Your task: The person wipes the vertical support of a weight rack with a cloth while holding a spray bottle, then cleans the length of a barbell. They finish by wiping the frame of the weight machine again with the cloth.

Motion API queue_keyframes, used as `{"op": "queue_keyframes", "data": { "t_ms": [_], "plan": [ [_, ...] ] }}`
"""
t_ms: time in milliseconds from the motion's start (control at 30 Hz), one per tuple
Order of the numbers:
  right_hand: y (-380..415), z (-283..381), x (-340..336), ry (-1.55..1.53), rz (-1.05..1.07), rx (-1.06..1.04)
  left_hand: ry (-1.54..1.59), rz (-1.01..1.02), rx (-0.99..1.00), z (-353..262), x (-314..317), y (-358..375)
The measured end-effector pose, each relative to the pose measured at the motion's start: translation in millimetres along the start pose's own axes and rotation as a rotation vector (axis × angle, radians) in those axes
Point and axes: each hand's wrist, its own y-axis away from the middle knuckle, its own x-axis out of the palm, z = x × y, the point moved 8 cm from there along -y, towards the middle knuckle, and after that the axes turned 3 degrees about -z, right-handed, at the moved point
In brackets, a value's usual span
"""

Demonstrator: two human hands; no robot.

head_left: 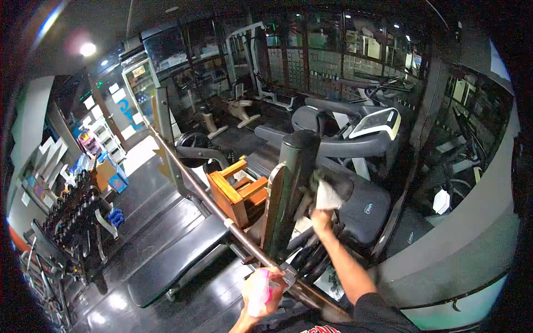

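Note:
My right hand [322,221] is closed around a bunched white cloth [328,197]. It is stretched out just right of the thick black upright [297,172] of a weight bench rack, and the cloth is slightly smeared by motion. Lower down, my left hand [273,299] is closed on a pale bottle [257,291] with a bright pink part. That hand is beside the long metal barbell [208,205], which slants across the rack. Behind the barbell, left of the upright, stands an orange-brown wooden box [227,194].
A black padded bench [180,258] lies under the barbell. Beyond the rack is a treadmill [355,139]. A dumbbell rack [69,213] stands at the left, and a blue box [116,176] is on the floor near it. A curved grey wall [455,266] closes the right side.

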Motion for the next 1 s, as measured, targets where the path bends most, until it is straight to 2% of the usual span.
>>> {"op": "queue_keyframes", "data": {
  "t_ms": [33, 100, 167, 200, 233, 300, 367, 433, 500, 567, 633, 700, 733, 767, 833, 867, 900, 1000],
  "plan": [
    [40, -12, 9, 0.012, -0.005, 0.027, -0.005, -0.009, -0.001, 1, -1, 0],
    [118, -39, 21, -0.008, -0.213, 0.111, 0.157, -0.031, -0.096, 9, -1, 1],
    [89, -10, 10, -0.339, 0.149, 0.160, 0.110, -0.025, -0.141, 11, -2, 3],
    [64, 17, -12, -0.337, 0.169, -0.015, 0.065, -0.014, -0.180, 14, -2, 3],
    [70, 4, -7, -0.285, 0.260, -0.019, 0.063, -0.023, -0.177, 11, -3, 2],
    [32, 21, -30, -0.454, 0.058, 0.046, 0.127, -0.001, -0.294, 12, -1, 2],
    [3, 20, -31, -0.836, -0.144, 0.398, 0.110, -0.006, -0.242, 11, -2, 2],
    [-66, 101, -70, -0.395, -0.220, -0.168, 0.094, 0.004, -0.193, 10, -1, 4],
    [-89, 127, -55, -0.106, -0.058, -0.369, 0.053, -0.033, -0.063, 4, -2, 4],
    [-86, 125, -40, -0.192, -0.183, -0.353, 0.089, -0.046, -0.063, 10, 1, 11],
    [-73, 124, -37, -0.106, -0.124, -0.392, 0.195, -0.123, -0.133, 19, 0, 17],
    [-49, 129, -36, 0.029, -0.045, -0.477, 0.337, -0.201, -0.239, 28, 2, 26],
    [-29, 123, -32, 0.035, 0.024, -0.499, 0.311, -0.207, -0.255, 27, 0, 25],
    [-6, 113, -26, 0.044, 0.091, -0.518, 0.315, -0.201, -0.260, 27, 2, 26],
    [32, 101, -19, -0.025, 0.282, -0.551, 0.409, -0.310, -0.212, 26, -1, 25],
    [37, 108, -28, -0.028, 0.291, -0.541, 0.327, -0.217, -0.178, 25, -1, 24],
    [49, 100, -29, -0.067, 0.316, -0.521, 0.330, -0.212, -0.181, 26, -1, 26],
    [69, 65, -26, -0.176, 0.455, -0.255, 0.321, -0.158, -0.240, 33, 5, 32]
  ]
}}
